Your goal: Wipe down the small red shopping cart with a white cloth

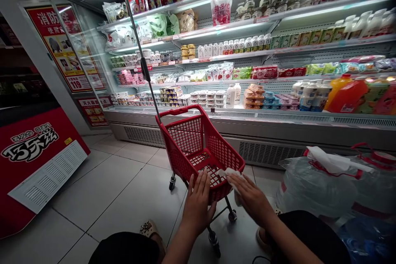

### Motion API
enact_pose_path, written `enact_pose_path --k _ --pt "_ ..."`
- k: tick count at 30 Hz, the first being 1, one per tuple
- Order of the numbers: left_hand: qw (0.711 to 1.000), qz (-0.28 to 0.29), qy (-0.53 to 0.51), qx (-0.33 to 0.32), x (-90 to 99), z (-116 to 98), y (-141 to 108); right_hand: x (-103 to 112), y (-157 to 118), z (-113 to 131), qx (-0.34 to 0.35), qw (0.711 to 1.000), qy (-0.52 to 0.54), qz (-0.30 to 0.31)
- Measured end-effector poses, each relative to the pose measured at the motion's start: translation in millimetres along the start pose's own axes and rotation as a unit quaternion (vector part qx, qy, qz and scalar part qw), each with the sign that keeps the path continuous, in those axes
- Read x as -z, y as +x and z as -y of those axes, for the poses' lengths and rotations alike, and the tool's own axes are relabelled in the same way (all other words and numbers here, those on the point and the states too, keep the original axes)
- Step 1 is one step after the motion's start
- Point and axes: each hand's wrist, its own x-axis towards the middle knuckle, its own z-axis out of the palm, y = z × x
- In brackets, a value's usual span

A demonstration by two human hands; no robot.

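A small red plastic shopping cart (223, 154) stands between my knees, its basket showing only bare lattice. My left hand (198, 198) rests against the near rim with its fingers stretched out and thumb apart, nothing in it. At the right part of the same rim, my right hand (249, 196) presses a crumpled white wipe (228, 171) against the plastic. Part of the wipe is hidden under the fingers; one end pokes out over the basket and another hangs below the hand.
A thin pole (136, 35) rises from the cart's handle. Behind stands an open refrigerated shelf (216, 126) of yogurts, drinks and bags. Large clear water jugs (318, 185) with red handles and a white paper on top sit at right. A red freezer (37, 173) stands at left.
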Motion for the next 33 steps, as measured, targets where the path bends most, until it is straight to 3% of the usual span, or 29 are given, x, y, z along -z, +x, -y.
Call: enact_pose_path --k 4,8,14,19,22,26,30,33 --pt "1.0 -0.006 0.001 0.023 -0.1 -2 3 -4 -4 -35 -0.048 0.999 -0.014 0.0" --pt "0.999 -0.013 -0.004 0.039 -2.2 -5 4 -6 4 -32 -0.098 0.995 0.011 -0.011" --pt "0.998 -0.025 -0.004 0.056 -1.6 13 -5 0 17 3 -0.11 0.993 0.047 -0.009" --pt "0.998 -0.037 0.022 0.055 -11.6 11 -9 -2 14 59 -0.002 0.999 0.038 0.001" --pt "0.999 -0.012 0.014 0.043 -17.4 1 -12 -3 13 75 0.041 0.999 0.021 0.02" --pt "0.999 0.002 0.004 0.041 -13.6 6 -19 5 13 55 0.063 0.997 0.025 0.023" --pt "1.0 0.008 -0.007 0.018 -2.3 19 -20 17 15 24 0.038 0.998 0.048 0.016" --pt "1.0 0.001 -0.003 0.024 1.5 15 -18 21 14 21 0.03 0.997 0.06 0.023"
